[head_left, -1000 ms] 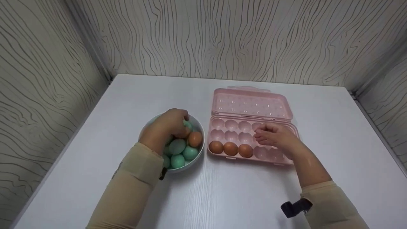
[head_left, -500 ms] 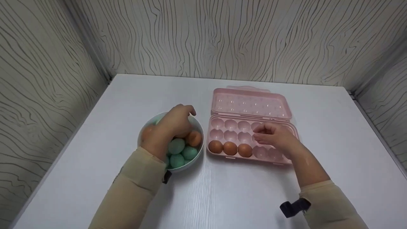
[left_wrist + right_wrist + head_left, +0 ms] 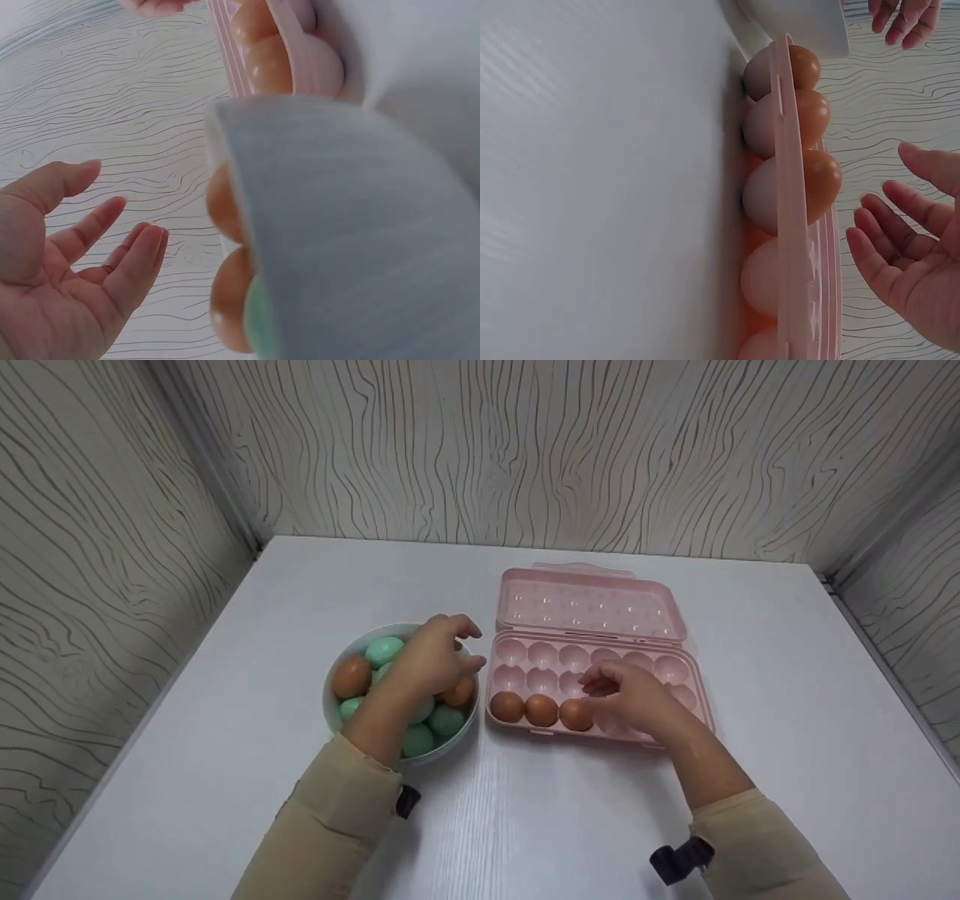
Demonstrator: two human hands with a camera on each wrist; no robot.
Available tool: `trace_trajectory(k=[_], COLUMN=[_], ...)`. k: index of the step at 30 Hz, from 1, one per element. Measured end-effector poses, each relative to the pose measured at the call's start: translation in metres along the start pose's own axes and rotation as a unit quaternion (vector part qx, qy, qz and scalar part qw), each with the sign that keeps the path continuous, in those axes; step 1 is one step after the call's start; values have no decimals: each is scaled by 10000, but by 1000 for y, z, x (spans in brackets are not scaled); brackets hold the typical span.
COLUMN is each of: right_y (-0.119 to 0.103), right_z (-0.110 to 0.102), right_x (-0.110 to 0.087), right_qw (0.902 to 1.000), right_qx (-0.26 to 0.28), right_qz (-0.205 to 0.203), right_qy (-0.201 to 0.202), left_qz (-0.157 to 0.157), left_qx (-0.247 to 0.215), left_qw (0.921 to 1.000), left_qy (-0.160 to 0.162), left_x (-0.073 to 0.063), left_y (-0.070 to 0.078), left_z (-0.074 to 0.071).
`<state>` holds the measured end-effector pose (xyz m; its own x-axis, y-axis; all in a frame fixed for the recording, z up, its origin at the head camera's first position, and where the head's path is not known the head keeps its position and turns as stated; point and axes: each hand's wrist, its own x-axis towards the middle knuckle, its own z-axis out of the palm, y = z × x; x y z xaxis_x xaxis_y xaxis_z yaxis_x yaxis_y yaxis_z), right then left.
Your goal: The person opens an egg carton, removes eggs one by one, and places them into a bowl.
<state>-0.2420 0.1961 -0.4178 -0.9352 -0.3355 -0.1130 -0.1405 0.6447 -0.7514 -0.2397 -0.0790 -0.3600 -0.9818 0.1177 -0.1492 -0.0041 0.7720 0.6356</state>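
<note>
My left hand [image 3: 431,660] hovers over the right side of a white bowl [image 3: 328,716], fingers spread and holding nothing. Green eggs [image 3: 385,651] and brown eggs [image 3: 352,677] fill the bowl; my hand and forearm hide part of them. In the left wrist view that hand [image 3: 82,270] has its thumb apart from relaxed fingers. My right hand [image 3: 630,697] is above a pink egg carton [image 3: 705,712], and the right wrist view shows its fingers [image 3: 907,240] loosely bent around nothing. Three brown eggs [image 3: 541,709] sit in the carton's front row, at the left.
The carton's lid [image 3: 592,604] lies folded back behind it. Both containers stand side by side on a white table [image 3: 480,825]. Wood-grain panels [image 3: 480,450] rise at the back and along both sides.
My left hand has lifted from among the eggs, opened and shifted right toward the bowl's rim. My right hand has moved slightly left and nearer, over the third brown egg.
</note>
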Motion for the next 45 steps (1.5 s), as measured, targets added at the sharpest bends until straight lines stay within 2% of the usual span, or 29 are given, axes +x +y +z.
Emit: trace_trajectory(k=[3, 6, 9, 13, 17, 21, 28, 35, 41, 45], right_y=[-2, -3, -4, -1, 3, 4, 0, 1, 5, 7], right_z=[7, 13, 20, 30, 38, 43, 44, 41, 36, 29], right_x=[-1, -2, -1, 2, 4, 5, 5, 4, 5, 5], right_qw=[9998, 9996, 9985, 9946, 9869, 9828, 9814, 9795, 9894, 9923], right_qx=[-168, -274, -436, -830, -1379, -1613, -1702, -1717, -1159, -940], right_qz=[71, -60, -319, -560, -594, -450, -298, -507, -193, 142], right_qy=[-27, 8, 77, 284, 584, 780, 838, 926, 847, 798], left_qz=[-86, 12, 191, 253, 255, 336, 442, 946, 845, 752], left_qx=[-297, -459, -425, -267, -483, -710, -836, -770, -836, -937], left_qw=[9995, 9989, 9989, 9993, 9985, 9968, 9955, 9925, 9929, 9927], left_qy=[-8, 27, 69, 77, -38, -110, -112, -59, -94, -123], left_x=[-2, -4, -6, -10, -12, -14, -17, -16, -17, -17], left_y=[-2, -3, -3, -1, 0, 0, 0, -2, 0, 1], left_z=[7, 12, 16, 21, 26, 30, 35, 38, 40, 42])
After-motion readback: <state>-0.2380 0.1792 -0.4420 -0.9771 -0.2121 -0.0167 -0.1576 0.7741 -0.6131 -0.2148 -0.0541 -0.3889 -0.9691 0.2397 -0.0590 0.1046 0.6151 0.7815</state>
